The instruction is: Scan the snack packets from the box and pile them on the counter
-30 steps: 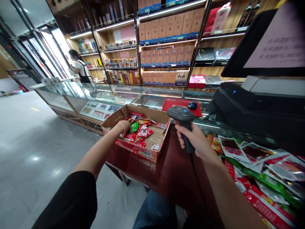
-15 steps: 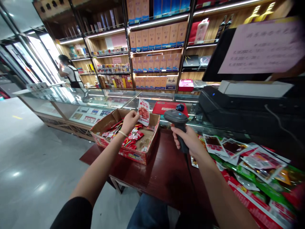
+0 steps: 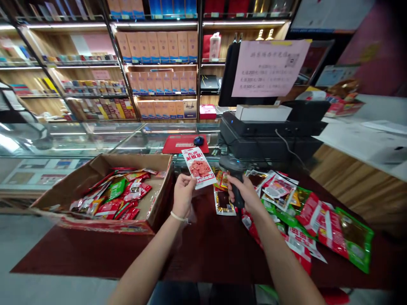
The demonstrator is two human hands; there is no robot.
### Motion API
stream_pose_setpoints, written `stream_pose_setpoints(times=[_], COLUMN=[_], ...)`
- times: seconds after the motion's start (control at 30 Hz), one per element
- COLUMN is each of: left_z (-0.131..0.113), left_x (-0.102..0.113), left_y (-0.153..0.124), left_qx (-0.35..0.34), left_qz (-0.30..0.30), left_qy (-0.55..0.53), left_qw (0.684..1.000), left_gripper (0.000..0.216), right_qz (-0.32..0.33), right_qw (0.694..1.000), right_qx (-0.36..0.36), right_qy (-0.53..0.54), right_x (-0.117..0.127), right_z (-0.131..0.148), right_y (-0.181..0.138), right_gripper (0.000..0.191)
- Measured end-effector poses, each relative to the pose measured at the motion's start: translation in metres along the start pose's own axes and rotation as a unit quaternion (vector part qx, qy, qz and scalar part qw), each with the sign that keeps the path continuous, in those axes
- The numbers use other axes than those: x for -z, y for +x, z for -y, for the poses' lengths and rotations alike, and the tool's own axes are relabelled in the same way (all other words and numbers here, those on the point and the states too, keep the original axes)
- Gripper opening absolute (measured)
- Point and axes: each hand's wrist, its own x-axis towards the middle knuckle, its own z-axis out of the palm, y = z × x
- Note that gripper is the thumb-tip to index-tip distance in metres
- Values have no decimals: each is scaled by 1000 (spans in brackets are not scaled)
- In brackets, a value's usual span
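My left hand pinches a red-and-white snack packet by its lower edge and holds it upright above the dark red table. My right hand is wrapped round the handle of a black barcode scanner, whose head sits just right of the packet. To the left stands an open cardboard box with several red and green snack packets inside. Right of the scanner, a heap of loose snack packets lies on the table.
Behind the table stands a black till with a screen and a pink paper notice. Glass display counters run to the left, with a red mouse mat and mouse. Shelves of boxed goods fill the back wall.
My left hand lifted a snack packet out of the box and carried it right, up to the scanner. The view swung right, toward the till and the packet heap.
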Motion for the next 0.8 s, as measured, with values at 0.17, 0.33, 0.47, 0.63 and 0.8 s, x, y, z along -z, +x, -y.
stream_pose_setpoints(times=[0.17, 0.33, 0.47, 0.63, 0.8], left_z=[47, 62, 63, 67, 62], left_x=[16, 29, 33, 36, 39], left_y=[13, 12, 9, 9, 10], left_qx=[41, 89, 116, 167, 198], left_qz=[28, 61, 71, 79, 70], left_qy=[19, -4, -10, -48, -117], left_qw=[999, 994, 991, 982, 971], left_gripper=[35, 63, 83, 49, 37], right_qz=[-45, -37, -48, -56, -62], right_qw=[998, 998, 997, 995, 994], right_qx=[-22, -46, -62, -83, -89], right_qy=[23, 15, 17, 13, 8], right_x=[19, 21, 18, 18, 17], right_z=[-16, -25, -25, -27, -29], right_y=[0, -3, -3, -1, -1], right_gripper=[39, 39, 37, 36, 36])
